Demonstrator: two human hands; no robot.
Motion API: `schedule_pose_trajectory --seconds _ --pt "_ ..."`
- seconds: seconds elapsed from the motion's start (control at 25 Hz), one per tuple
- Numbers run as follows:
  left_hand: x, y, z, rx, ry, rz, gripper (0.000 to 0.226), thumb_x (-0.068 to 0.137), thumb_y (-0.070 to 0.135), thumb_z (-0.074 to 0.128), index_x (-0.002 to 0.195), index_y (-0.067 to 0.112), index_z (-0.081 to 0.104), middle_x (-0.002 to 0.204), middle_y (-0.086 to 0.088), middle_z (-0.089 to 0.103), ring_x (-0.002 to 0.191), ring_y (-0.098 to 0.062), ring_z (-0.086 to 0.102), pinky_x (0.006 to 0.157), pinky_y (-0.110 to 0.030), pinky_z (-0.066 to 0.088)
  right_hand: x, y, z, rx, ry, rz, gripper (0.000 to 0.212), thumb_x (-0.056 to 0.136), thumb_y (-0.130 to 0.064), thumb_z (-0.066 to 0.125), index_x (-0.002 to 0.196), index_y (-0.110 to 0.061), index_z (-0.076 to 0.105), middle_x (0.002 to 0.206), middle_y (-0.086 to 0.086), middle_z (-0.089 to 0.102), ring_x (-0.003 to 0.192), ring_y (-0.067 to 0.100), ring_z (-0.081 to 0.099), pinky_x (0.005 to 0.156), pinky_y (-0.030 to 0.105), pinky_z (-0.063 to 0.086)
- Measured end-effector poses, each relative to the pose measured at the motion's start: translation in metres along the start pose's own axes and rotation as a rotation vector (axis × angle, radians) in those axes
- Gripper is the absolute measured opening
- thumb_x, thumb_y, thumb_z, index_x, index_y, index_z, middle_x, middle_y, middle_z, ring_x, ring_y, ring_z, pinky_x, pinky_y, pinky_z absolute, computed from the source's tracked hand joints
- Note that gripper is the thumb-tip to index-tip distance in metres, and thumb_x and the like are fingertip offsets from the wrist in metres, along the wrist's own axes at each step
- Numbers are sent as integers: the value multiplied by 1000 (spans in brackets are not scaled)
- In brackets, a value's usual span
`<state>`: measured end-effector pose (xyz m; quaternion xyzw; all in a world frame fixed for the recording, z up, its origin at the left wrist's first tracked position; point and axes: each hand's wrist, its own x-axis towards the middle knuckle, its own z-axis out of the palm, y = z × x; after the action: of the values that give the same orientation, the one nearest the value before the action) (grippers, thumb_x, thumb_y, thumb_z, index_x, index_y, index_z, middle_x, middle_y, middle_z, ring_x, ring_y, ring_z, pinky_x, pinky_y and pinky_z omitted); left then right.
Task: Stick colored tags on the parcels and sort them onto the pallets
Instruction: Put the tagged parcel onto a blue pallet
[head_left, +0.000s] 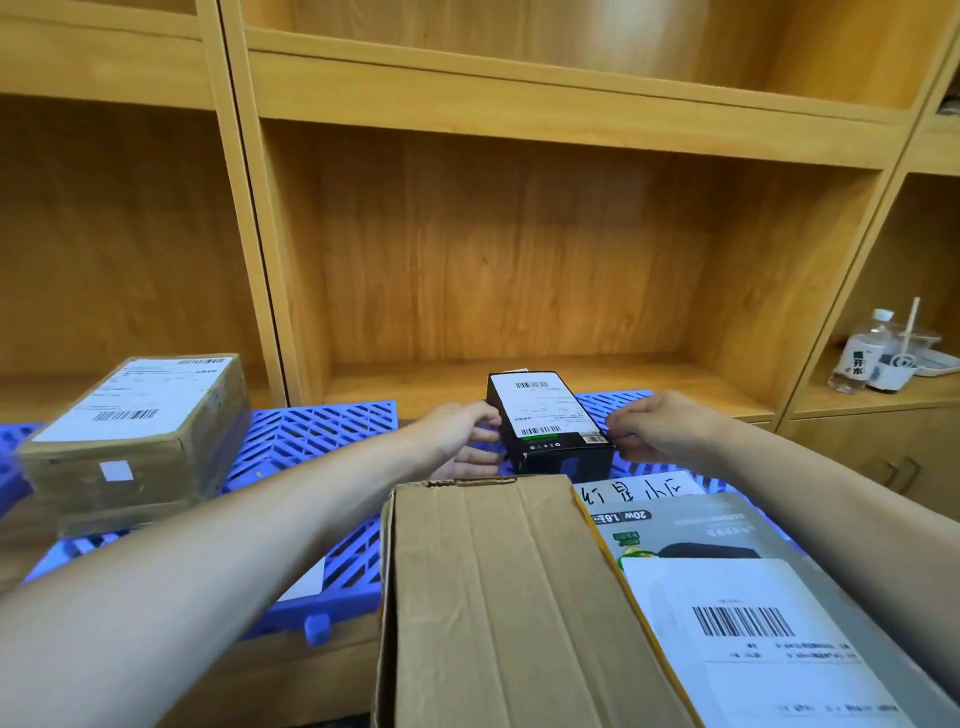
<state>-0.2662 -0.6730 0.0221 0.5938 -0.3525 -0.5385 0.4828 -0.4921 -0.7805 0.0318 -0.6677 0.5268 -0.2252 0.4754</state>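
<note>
Item: small black rectangular carton with a white barcode label (545, 421), on or just above the blue slatted plastic pallet (322, 431) (contact hidden), behind a plain brown cardboard box (498, 597); left hand (462, 431) curls its fingers round one side, right hand (654, 426) pinches the opposite edge. Risk: the right-hand hold looks light, so an uneven release may tip the carton against the brown box or snag a corner in the slats. A green strip shows below its label; whether this is the tag cannot be told, and mis-sorting would follow if untagged.
</note>
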Motion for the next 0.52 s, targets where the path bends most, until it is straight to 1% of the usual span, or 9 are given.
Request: schedule_pose_trajectory --seconds 0.08,0.12,0.16,0.24,0.36,0.52 --pt "-9 4 -7 7 31 19 19 101 19 46 102 4 59 105 -17 63 90 -35 65 85 -38 54 -14 -7 -10 44 78 -30 6 94 -6 61 96 -1 65 85 17 58 81 25 59 77 25 59" --pt "-16 7 -11 18 54 38 21 102 20 45 103 5 59 107 -18 63 92 -35 65 86 -38 54 -23 -11 -16 64 112 -42 10 94 -6 61 97 3 66 89 18 64 83 26 63 76 27 60" --pt "-23 11 -14 28 76 61 24 102 22 43 102 5 60 106 -19 64 91 -33 66 86 -38 55 -32 -17 -22 74 139 -48 12 95 -6 61 99 3 66 95 18 69 86 27 67 77 29 61" --pt "-42 19 -21 22 110 100 30 104 25 38 105 5 61 106 -20 66 93 -35 68 87 -39 55 -55 -31 -33 103 178 -49 14 97 -8 58 105 2 66 104 20 70 94 28 69 81 32 56" --pt "-76 30 -28 34 147 137 38 106 27 35 119 2 59 118 -26 65 111 -41 65 93 -41 55 -92 -49 -42 156 181 -50 18 100 -11 55 107 1 66 107 19 70 95 27 70 80 32 54" --pt "-124 35 -28 151 180 203 41 106 27 33 123 3 61 124 -24 65 118 -38 61 98 -38 52 -145 -71 -30 135 129 -103 25 100 -10 54 117 4 65 111 20 71 99 27 71 86 34 55"
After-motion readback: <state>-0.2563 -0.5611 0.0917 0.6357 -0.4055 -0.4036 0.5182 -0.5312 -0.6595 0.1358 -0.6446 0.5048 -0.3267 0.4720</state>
